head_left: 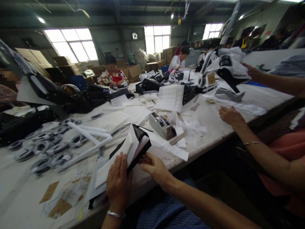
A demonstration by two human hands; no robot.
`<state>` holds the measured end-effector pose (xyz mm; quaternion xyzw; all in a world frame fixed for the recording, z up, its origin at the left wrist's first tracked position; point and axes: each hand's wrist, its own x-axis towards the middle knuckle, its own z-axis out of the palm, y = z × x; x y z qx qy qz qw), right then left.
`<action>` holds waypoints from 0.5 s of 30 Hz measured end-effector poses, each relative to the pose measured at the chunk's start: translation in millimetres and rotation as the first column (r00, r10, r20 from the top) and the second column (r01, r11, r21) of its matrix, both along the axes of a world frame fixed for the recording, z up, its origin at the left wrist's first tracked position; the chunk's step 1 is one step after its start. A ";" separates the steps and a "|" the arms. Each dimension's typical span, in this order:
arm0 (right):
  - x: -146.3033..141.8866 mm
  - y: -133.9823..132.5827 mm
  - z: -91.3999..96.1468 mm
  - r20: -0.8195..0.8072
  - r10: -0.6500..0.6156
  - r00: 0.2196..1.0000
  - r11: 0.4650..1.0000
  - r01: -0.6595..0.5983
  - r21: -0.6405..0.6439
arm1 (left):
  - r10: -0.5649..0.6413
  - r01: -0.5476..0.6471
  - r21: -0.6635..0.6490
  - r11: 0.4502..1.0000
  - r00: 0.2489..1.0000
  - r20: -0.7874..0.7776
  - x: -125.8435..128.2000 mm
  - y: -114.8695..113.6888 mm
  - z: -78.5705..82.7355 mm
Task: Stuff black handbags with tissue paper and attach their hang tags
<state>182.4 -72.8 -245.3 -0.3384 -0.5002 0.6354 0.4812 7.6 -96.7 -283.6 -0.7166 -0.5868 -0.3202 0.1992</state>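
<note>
My left hand [118, 184] lies flat with fingers stretched out on a white paper sheet [111, 162] that wraps a black bag-like item [140, 144] at the table's near edge. My right hand [153, 165] grips the lower right side of that black item, fingers curled round its edge. The item is tilted, with its open end pointing up and away from me.
A grey tape dispenser [162, 125] stands just beyond the item. Rolled white paper tubes [88, 135] and several bagged coils [47, 149] lie to the left. A co-worker's hand [230, 116] rests on the table at right. Black bags [78, 98] pile at the back left.
</note>
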 end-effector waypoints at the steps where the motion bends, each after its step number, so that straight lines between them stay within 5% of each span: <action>1: 11.5 6.3 -5.1 0.151 -0.011 0.989 0.992 -0.009 0.126 | -0.008 0.008 -0.002 1.000 1.000 0.017 -4.7 0.9 1.6; 3: 42.2 23.0 -15.2 0.453 -0.165 0.876 0.911 -0.041 0.410 | -0.007 0.008 -0.004 1.000 0.999 0.049 -13.8 1.6 5.5; 5: 77.2 43.0 -24.8 0.623 -0.388 0.680 0.782 -0.114 0.612 | 0.009 -0.009 -0.006 1.000 0.997 0.075 -20.5 0.9 9.2; 9: 126.4 77.7 -44.7 0.799 -0.513 0.313 0.714 -0.361 0.600 | 0.028 -0.027 -0.005 1.000 0.994 0.109 -23.1 -1.3 12.8; 11: 133.5 86.9 -53.5 0.820 -0.506 0.268 0.693 -0.441 0.571 | 0.022 -0.022 0.000 1.000 0.993 0.114 -21.5 -1.3 12.8; 15: 126.9 94.9 -60.3 0.805 -0.501 0.319 0.665 -0.454 0.593 | 0.036 -0.036 -0.008 0.999 0.992 0.123 -20.3 -0.7 11.9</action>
